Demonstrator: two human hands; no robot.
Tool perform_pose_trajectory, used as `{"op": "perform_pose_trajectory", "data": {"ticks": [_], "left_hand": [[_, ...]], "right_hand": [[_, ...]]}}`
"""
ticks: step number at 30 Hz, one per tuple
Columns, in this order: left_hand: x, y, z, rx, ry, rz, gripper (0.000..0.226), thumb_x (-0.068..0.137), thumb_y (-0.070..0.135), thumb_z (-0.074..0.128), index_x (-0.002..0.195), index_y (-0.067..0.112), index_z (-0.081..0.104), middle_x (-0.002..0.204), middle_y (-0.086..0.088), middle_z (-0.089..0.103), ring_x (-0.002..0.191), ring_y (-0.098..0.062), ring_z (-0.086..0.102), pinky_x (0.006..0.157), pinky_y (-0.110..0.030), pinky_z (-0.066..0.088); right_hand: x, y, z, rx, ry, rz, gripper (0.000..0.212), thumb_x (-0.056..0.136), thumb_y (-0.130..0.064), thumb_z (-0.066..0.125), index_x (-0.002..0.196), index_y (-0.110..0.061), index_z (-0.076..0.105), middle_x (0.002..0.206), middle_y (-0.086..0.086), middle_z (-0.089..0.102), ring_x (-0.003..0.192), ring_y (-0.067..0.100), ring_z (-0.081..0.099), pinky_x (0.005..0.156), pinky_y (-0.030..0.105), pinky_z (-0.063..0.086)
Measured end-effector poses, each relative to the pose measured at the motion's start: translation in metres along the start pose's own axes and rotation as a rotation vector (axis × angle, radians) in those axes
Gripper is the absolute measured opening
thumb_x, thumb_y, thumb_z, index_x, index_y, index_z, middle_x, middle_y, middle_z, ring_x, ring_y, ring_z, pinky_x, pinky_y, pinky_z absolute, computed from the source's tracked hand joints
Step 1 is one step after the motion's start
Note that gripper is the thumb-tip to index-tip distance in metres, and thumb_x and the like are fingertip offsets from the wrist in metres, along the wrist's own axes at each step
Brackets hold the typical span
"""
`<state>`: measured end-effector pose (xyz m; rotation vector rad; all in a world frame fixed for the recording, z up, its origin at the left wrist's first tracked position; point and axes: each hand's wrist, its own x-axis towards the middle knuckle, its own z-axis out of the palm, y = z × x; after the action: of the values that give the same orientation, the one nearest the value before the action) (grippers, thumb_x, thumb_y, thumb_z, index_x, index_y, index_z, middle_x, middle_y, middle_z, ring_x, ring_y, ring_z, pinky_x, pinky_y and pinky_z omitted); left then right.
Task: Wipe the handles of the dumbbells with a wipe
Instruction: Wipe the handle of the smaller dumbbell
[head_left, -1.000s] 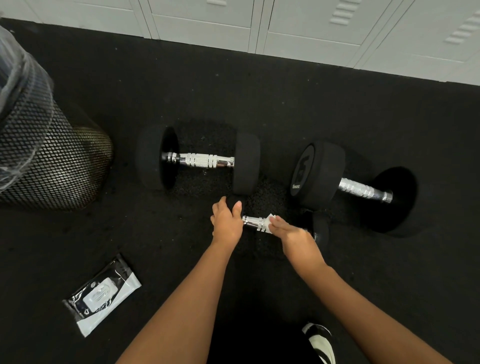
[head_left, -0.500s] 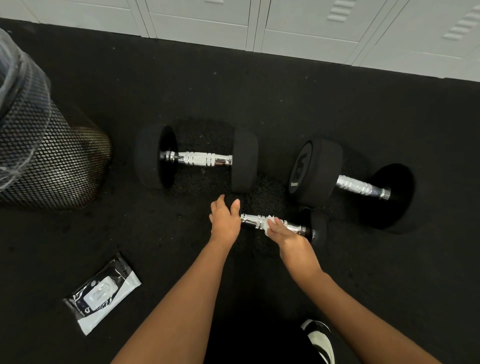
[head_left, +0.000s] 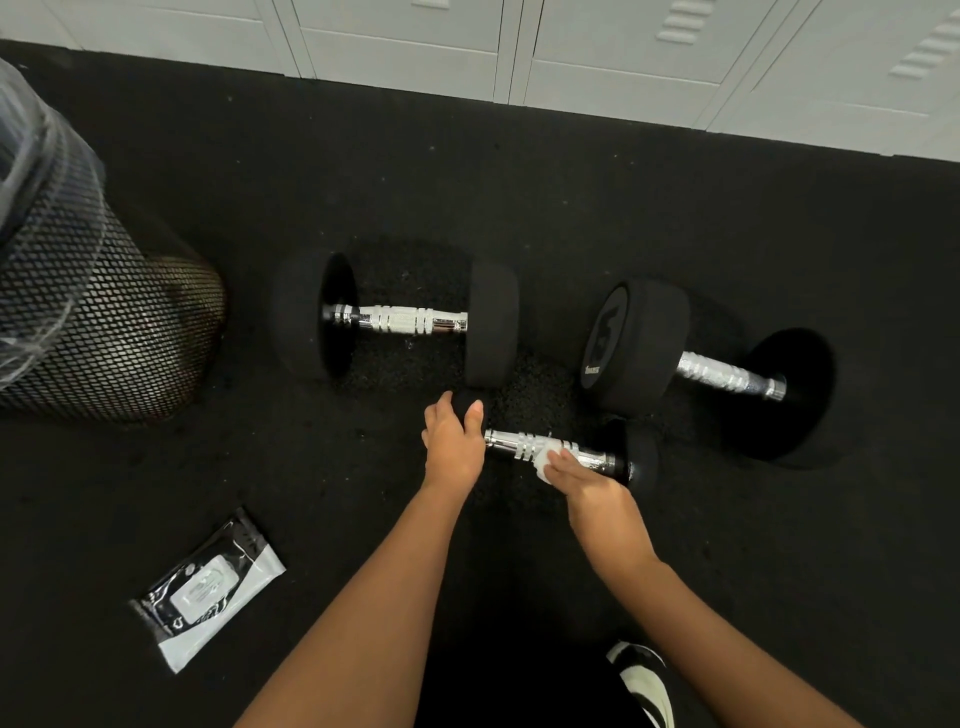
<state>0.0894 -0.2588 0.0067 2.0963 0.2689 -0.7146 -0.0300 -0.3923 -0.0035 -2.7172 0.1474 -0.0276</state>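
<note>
The right hand (head_left: 587, 480) had slid the wipe (head_left: 546, 460) toward the handle's middle, fingers pressing it down; the left hand (head_left: 453, 441) gripped the small dumbbell (head_left: 597, 460) by its end.

One head-worn wide-angle camera is looking steeply down and forward at the black rubber floor (head_left: 571, 182), sitting close above the person's forearms, which are reaching in from the bottom edge. White lockers (head_left: 623, 57) are bending along the top edge.

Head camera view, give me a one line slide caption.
Right hand presses a wipe on the small dumbbell handle; left hand steadies its end.
</note>
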Motion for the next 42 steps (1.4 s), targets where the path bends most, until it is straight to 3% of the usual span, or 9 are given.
{"op": "perform_pose_trajectory", "data": {"ticks": [2, 4, 7, 10, 14, 17, 26, 35, 42], "left_hand": [[0.001, -0.001, 0.0, 0.0, 0.004, 0.002, 0.055, 0.098, 0.032, 0.038, 0.145, 0.007, 0.022, 0.149, -0.011, 0.023, 0.136, -0.027, 0.026, 0.109, -0.04, 0.027], [0.001, -0.001, 0.0, -0.005, 0.005, 0.002, 0.055, 0.098, 0.032, 0.038, 0.145, 0.007, 0.022, 0.149, -0.011, 0.023, 0.136, -0.027, 0.026, 0.109, -0.04, 0.027], [0.0, 0.0, 0.0, -0.01, 0.006, 0.006, 0.055, 0.098, 0.031, 0.039, 0.145, 0.007, 0.022, 0.149, -0.011, 0.023, 0.137, -0.027, 0.025, 0.11, -0.039, 0.026], [0.0, -0.002, 0.0, -0.01, 0.006, 0.009, 0.055, 0.098, 0.031, 0.039, 0.145, 0.006, 0.023, 0.148, -0.012, 0.024, 0.135, -0.028, 0.027, 0.11, -0.039, 0.027], [0.001, -0.002, 0.0, -0.018, 0.003, 0.013, 0.055, 0.098, 0.031, 0.039, 0.145, 0.006, 0.023, 0.147, -0.012, 0.025, 0.134, -0.028, 0.029, 0.109, -0.038, 0.028], [0.002, -0.003, 0.001, -0.016, 0.009, 0.019, 0.054, 0.098, 0.031, 0.039, 0.144, 0.006, 0.025, 0.146, -0.013, 0.027, 0.132, -0.028, 0.031, 0.109, -0.039, 0.029], [0.002, -0.002, -0.001, -0.011, 0.0, 0.011, 0.055, 0.098, 0.032, 0.04, 0.145, 0.007, 0.023, 0.148, -0.012, 0.025, 0.135, -0.027, 0.029, 0.11, -0.038, 0.029], [0.0, -0.002, -0.001, -0.015, -0.001, 0.009, 0.056, 0.098, 0.032, 0.04, 0.145, 0.008, 0.023, 0.148, -0.011, 0.024, 0.135, -0.027, 0.028, 0.109, -0.037, 0.028], [0.0, 0.0, -0.002, -0.023, 0.005, 0.002, 0.056, 0.098, 0.032, 0.041, 0.145, 0.009, 0.024, 0.149, -0.011, 0.024, 0.136, -0.026, 0.028, 0.109, -0.037, 0.028]], "right_hand": [[-0.005, -0.015, -0.009, 0.225, 0.049, 0.224, 0.04, 0.063, 0.015, 0.075, 0.097, -0.007, 0.073, 0.101, 0.008, 0.072, 0.092, 0.019, 0.07, 0.082, 0.031, 0.056], [-0.008, -0.034, -0.016, 0.654, -0.038, 0.756, 0.021, 0.082, 0.003, 0.064, 0.099, -0.007, 0.07, 0.099, 0.007, 0.07, 0.087, 0.016, 0.067, 0.082, 0.033, 0.056], [-0.002, -0.04, -0.013, 1.178, -0.082, 1.434, 0.013, 0.087, 0.002, 0.058, 0.1, 0.001, 0.059, 0.108, 0.019, 0.061, 0.09, 0.025, 0.065, 0.074, 0.03, 0.056], [0.013, -0.041, -0.013, 1.451, 0.051, 1.673, 0.025, 0.09, 0.006, 0.051, 0.115, 0.008, 0.049, 0.111, 0.027, 0.061, 0.098, 0.032, 0.065, 0.088, 0.033, 0.052], [0.031, -0.048, -0.015, 1.575, 0.127, 1.61, 0.027, 0.092, 0.004, 0.049, 0.118, 0.012, 0.048, 0.103, 0.028, 0.063, 0.087, 0.028, 0.066, 0.085, 0.032, 0.053], [0.045, -0.05, -0.013, 1.583, 0.172, 1.573, 0.027, 0.093, 0.004, 0.047, 0.118, 0.013, 0.048, 0.107, 0.029, 0.062, 0.091, 0.03, 0.065, 0.09, 0.036, 0.052], [0.046, -0.048, -0.007, 1.491, 0.134, 1.601, 0.026, 0.09, 0.005, 0.051, 0.116, 0.012, 0.051, 0.106, 0.027, 0.063, 0.086, 0.028, 0.065, 0.094, 0.038, 0.05], [0.049, -0.061, 0.0, 1.514, 0.083, 1.566, 0.028, 0.09, 0.007, 0.049, 0.118, 0.011, 0.05, 0.111, 0.027, 0.061, 0.098, 0.033, 0.065, 0.091, 0.039, 0.052], [0.042, -0.044, 0.009, 1.589, 0.2, 1.593, 0.031, 0.091, 0.007, 0.047, 0.123, 0.007, 0.051, 0.114, 0.024, 0.062, 0.098, 0.03, 0.064, 0.087, 0.037, 0.052]]}}
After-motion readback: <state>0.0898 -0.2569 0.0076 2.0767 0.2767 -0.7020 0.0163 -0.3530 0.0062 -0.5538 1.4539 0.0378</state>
